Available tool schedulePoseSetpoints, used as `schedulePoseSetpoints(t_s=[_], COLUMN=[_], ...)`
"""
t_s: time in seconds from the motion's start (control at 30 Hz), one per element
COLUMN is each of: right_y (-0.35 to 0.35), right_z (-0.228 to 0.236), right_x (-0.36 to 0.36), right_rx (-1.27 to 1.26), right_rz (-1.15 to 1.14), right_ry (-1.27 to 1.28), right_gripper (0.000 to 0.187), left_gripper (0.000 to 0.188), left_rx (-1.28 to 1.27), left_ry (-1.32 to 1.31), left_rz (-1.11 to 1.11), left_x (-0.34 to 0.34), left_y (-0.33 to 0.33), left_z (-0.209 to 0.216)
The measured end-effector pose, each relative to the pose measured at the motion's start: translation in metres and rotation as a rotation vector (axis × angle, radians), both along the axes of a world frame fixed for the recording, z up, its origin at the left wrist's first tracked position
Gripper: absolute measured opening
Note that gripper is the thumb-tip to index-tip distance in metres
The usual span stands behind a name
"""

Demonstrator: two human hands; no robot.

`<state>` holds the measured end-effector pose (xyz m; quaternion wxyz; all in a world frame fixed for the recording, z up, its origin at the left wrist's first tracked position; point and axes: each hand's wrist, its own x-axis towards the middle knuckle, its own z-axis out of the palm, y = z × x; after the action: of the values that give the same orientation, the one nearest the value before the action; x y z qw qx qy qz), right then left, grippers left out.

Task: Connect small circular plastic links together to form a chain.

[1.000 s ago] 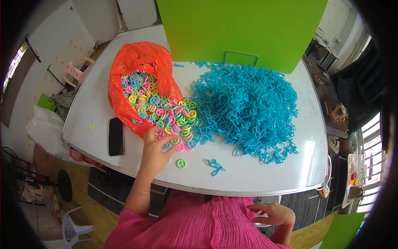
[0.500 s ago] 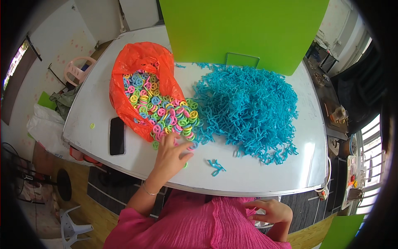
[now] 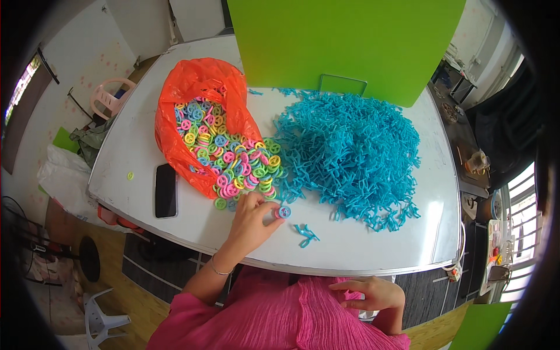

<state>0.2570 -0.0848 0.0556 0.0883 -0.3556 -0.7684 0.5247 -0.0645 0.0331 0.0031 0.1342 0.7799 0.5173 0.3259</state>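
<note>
Between the thumb and fingers of my left hand (image 3: 251,226) is a small blue plastic wheel (image 3: 284,212), with pink showing right beside it, just over the near part of the table. Next to that hand a heap of pink, yellow, green and blue plastic wheels (image 3: 239,166) spills from an orange-red plastic bag (image 3: 172,140). A large pile of blue plastic link-like pieces (image 3: 350,154) lies to the right, and a few loose blue pieces (image 3: 305,234) lie nearer me. My right hand (image 3: 376,294) is held before my pink top, fingers loosely stretched, nothing visible in it.
A dark-screened phone (image 3: 165,191) lies left of the bag on the white table (image 3: 367,248). One green wheel (image 3: 130,175) sits apart near the left edge. A tall green board (image 3: 344,41) with a wire handle stands behind the blue pile.
My left hand has shifted slightly right and closed on the blue wheel, which it lifts from beside the heap. The right hand has moved slightly left.
</note>
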Motion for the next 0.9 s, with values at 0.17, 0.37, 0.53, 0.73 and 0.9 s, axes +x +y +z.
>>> schedulePoseSetpoints(t_s=[0.17,0.37,0.53,0.73,0.9], right_y=[-0.002,0.001,0.002,0.002,0.001], right_z=[-0.004,-0.001,0.001,0.000,-0.006], right_x=[0.002,0.000,0.001,-0.001,0.005], right_rx=[0.008,-0.002,-0.010,0.031,-0.017], right_rz=[-0.030,-0.001,0.021,-0.003,-0.063], right_ry=[0.027,-0.013,-0.023,0.006,0.009], right_gripper=[0.048,0.051,0.054,0.052,0.050], left_gripper=[0.034,0.033,0.035,0.034,0.026], left_rx=[0.117,0.156,0.162,0.167,0.291], left_ry=[0.110,0.280,0.339,0.255,0.092], left_rz=[0.092,0.080,0.093,0.129,0.316], left_x=[0.001,-0.010,-0.017,-0.026,-0.071], left_y=[-0.008,-0.004,-0.008,-0.006,0.001], left_z=[0.022,0.029,0.032,0.038,0.042])
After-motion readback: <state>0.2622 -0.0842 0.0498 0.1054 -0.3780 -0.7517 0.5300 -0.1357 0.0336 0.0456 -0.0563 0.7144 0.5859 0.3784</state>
